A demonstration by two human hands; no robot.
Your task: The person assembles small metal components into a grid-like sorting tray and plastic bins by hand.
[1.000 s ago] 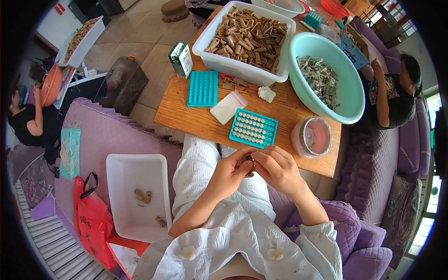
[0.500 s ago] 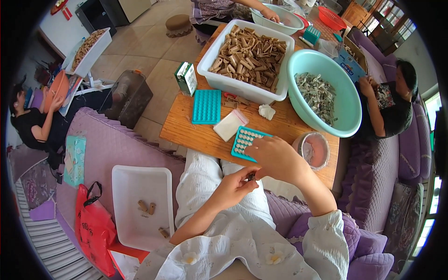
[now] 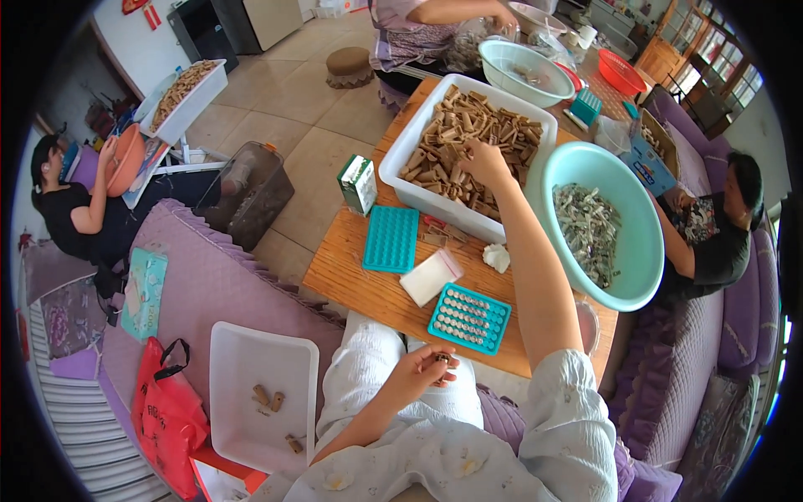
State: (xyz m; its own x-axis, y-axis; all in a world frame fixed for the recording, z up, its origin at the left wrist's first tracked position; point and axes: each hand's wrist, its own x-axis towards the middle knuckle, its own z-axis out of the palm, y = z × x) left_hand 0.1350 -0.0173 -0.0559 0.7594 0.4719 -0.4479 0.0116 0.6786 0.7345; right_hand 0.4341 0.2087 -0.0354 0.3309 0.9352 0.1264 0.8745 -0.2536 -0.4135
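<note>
In the head view, taking the picture as a dial with twelve at the top, the left hand (image 3: 413,375) is holding a small dark piece (image 3: 442,358) at six o'clock, above the lap, its fingers curling closed around it; the hand is hiding most of its shape. The right hand (image 3: 487,165) is reaching toward one o'clock, its fingertips dipping among the tan pieces (image 3: 443,138) in the white tub (image 3: 422,202); whether they are gripping one, I cannot tell. Between four and five o'clock, the teal tray (image 3: 499,315) is sitting on the wooden table (image 3: 351,259), pale round pieces (image 3: 465,316) filling its left part while hollows on its right are standing bare. Between seven and eight o'clock, the white bin (image 3: 259,360) is holding only a few tan units (image 3: 278,402), so the work is seemingly standing near its start: the tub is heaping with tan pieces, and at three o'clock the pale green basin (image 3: 640,251) is holding many silvery pieces (image 3: 585,234).
</note>
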